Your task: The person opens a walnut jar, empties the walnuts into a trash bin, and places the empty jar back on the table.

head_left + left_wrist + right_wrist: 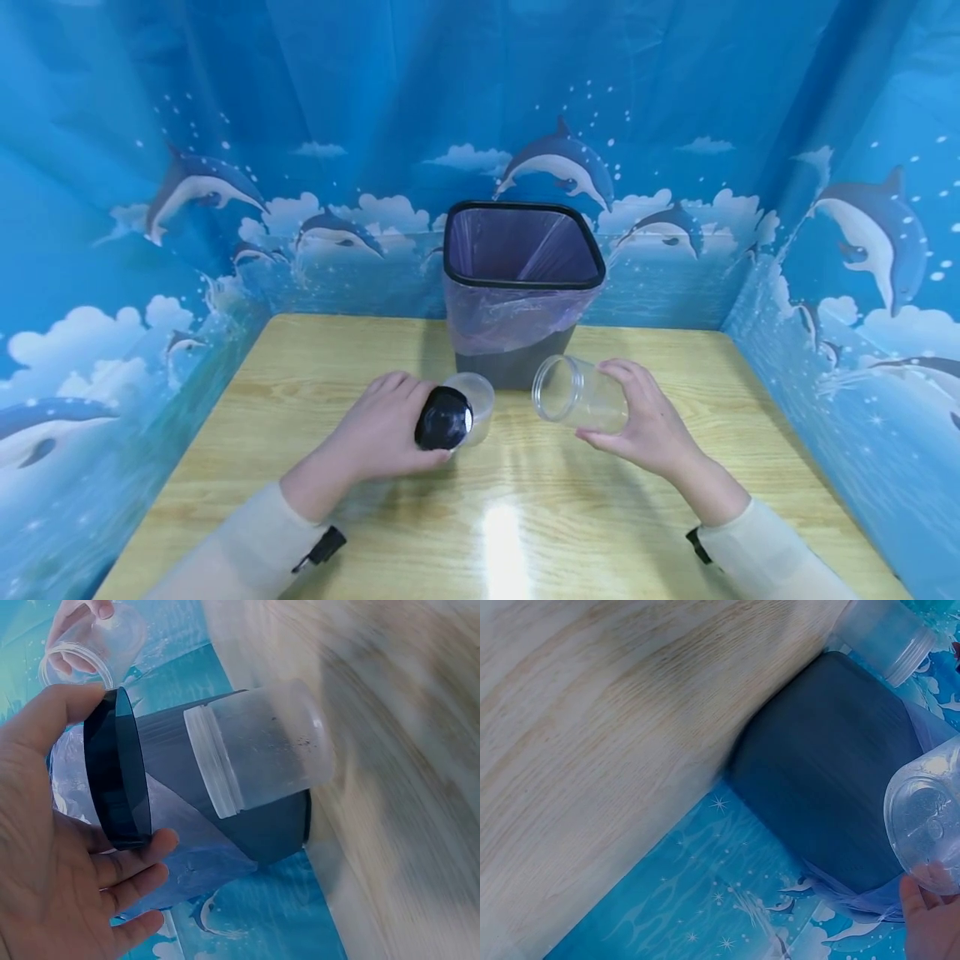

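My left hand (397,421) pinches a round black lid (443,418) between thumb and fingers; the left wrist view shows the lid (116,769) edge-on. Just past it, a frosted clear jar (480,402) rests on the wooden table, its threaded neck (214,769) facing the lid with a small gap between. My right hand (645,421) grips a second clear, lidless jar (577,393), tilted with its open mouth toward the left. The right wrist view shows that jar's base (930,814) above my fingers (930,915).
A dark waste bin (521,292) with a purple liner bag stands at the back centre of the table (525,517), right behind both jars. Blue dolphin-print curtains close off the back and both sides.
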A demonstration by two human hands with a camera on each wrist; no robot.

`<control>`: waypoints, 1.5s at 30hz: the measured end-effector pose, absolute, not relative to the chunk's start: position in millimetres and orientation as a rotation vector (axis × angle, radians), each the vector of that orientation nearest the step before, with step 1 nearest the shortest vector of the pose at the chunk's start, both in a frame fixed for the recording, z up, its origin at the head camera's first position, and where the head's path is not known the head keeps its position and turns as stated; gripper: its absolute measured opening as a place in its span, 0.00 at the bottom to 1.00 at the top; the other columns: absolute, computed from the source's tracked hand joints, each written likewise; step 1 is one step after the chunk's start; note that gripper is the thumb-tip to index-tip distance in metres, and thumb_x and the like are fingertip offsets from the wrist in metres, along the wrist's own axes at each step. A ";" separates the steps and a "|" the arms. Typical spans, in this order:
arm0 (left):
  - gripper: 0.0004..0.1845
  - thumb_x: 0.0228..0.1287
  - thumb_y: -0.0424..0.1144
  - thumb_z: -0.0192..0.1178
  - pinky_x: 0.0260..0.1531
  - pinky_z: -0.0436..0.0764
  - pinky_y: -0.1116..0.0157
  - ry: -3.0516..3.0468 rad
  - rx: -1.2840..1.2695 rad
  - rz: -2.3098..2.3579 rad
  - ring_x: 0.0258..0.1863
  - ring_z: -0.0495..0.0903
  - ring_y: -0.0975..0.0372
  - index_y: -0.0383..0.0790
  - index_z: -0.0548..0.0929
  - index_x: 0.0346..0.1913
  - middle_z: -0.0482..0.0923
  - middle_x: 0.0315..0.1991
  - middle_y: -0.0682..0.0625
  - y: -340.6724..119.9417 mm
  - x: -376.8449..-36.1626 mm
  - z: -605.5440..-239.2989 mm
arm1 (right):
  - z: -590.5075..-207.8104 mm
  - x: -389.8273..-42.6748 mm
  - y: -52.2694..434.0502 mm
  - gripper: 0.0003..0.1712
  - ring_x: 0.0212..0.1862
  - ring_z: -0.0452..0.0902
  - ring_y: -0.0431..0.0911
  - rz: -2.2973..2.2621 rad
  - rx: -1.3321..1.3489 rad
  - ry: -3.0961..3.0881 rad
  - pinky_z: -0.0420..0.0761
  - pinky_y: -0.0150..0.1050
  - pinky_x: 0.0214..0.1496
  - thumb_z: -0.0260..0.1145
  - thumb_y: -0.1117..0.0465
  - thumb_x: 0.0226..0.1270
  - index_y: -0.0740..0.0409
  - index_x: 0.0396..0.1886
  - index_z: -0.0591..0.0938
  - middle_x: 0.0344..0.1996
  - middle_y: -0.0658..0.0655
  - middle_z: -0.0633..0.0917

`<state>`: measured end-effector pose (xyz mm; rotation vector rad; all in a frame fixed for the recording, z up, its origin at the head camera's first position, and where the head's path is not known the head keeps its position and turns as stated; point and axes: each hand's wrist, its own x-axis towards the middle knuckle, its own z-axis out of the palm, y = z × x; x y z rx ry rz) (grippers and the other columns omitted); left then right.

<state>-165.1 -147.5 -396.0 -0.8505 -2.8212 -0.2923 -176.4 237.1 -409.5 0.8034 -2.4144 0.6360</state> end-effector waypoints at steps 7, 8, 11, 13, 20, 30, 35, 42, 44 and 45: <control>0.51 0.48 0.73 0.64 0.67 0.64 0.50 -2.789 -0.875 -0.294 0.58 0.71 0.52 0.38 0.73 0.67 0.78 0.53 0.47 -138.2 -171.1 -396.7 | -409.2 -178.1 236.2 0.55 0.59 0.72 0.60 0.628 0.828 -2.390 0.75 0.60 0.57 0.86 0.50 0.32 0.62 0.63 0.72 0.58 0.64 0.76; 0.52 0.48 0.73 0.64 0.68 0.64 0.50 -2.790 -0.878 -0.294 0.58 0.71 0.52 0.38 0.73 0.67 0.77 0.54 0.47 -136.7 -172.2 -396.2 | -409.0 -178.3 236.1 0.55 0.59 0.72 0.60 0.631 0.829 -2.390 0.75 0.61 0.58 0.86 0.50 0.32 0.62 0.64 0.72 0.58 0.64 0.76; 0.52 0.48 0.73 0.64 0.67 0.64 0.50 -2.784 -0.890 -0.288 0.59 0.71 0.52 0.38 0.72 0.69 0.77 0.55 0.46 -131.9 -175.1 -394.3 | -409.1 -178.5 235.8 0.55 0.60 0.72 0.60 0.634 0.824 -2.396 0.75 0.61 0.58 0.86 0.50 0.32 0.62 0.64 0.71 0.58 0.64 0.76; 0.51 0.48 0.71 0.65 0.67 0.65 0.50 -2.770 -0.904 -0.301 0.58 0.72 0.52 0.38 0.72 0.68 0.77 0.55 0.46 -128.6 -176.8 -392.7 | -409.2 -178.3 235.5 0.55 0.60 0.72 0.60 0.635 0.821 -2.401 0.75 0.61 0.58 0.86 0.50 0.32 0.61 0.64 0.71 0.59 0.63 0.76; 0.51 0.48 0.70 0.66 0.66 0.66 0.51 -2.742 -0.931 -0.282 0.57 0.72 0.52 0.37 0.72 0.68 0.77 0.53 0.45 -116.8 -180.7 -387.3 | -408.3 -177.5 233.2 0.56 0.60 0.72 0.61 0.647 0.827 -2.403 0.75 0.62 0.58 0.86 0.50 0.32 0.62 0.64 0.71 0.58 0.64 0.76; 0.51 0.51 0.71 0.64 0.67 0.64 0.51 -2.760 -0.969 -0.218 0.58 0.72 0.50 0.36 0.71 0.69 0.77 0.56 0.43 -102.2 -183.7 -380.3 | -405.6 -178.2 230.0 0.55 0.59 0.72 0.60 0.643 0.834 -2.400 0.76 0.61 0.57 0.86 0.50 0.32 0.62 0.63 0.71 0.58 0.65 0.76; 0.52 0.51 0.73 0.61 0.67 0.64 0.52 -2.775 -0.982 -0.185 0.59 0.71 0.51 0.37 0.70 0.70 0.76 0.58 0.44 -95.1 -187.9 -380.3 | -406.1 -179.0 228.9 0.55 0.59 0.72 0.60 0.660 0.837 -2.394 0.75 0.62 0.57 0.86 0.50 0.32 0.62 0.64 0.72 0.58 0.65 0.76; 0.53 0.51 0.74 0.61 0.67 0.65 0.52 -2.779 -1.002 -0.162 0.60 0.71 0.51 0.38 0.70 0.71 0.76 0.58 0.44 -86.8 -189.6 -379.4 | -410.6 -181.2 227.3 0.54 0.59 0.72 0.59 0.661 0.853 -2.385 0.76 0.59 0.56 0.86 0.50 0.34 0.61 0.64 0.72 0.58 0.63 0.76; 0.53 0.51 0.74 0.61 0.67 0.65 0.52 -2.778 -1.004 -0.154 0.60 0.71 0.51 0.38 0.70 0.71 0.76 0.58 0.44 -85.2 -189.1 -379.2 | -410.8 -181.4 226.8 0.54 0.59 0.72 0.58 0.667 0.850 -2.389 0.76 0.59 0.57 0.86 0.50 0.34 0.61 0.64 0.72 0.59 0.62 0.76; 0.53 0.51 0.74 0.61 0.67 0.65 0.52 -2.779 -1.008 -0.159 0.60 0.71 0.51 0.38 0.69 0.71 0.76 0.58 0.44 -84.7 -189.0 -379.4 | -410.9 -181.2 226.6 0.54 0.60 0.72 0.58 0.671 0.848 -2.392 0.75 0.59 0.57 0.86 0.50 0.34 0.61 0.64 0.72 0.59 0.62 0.76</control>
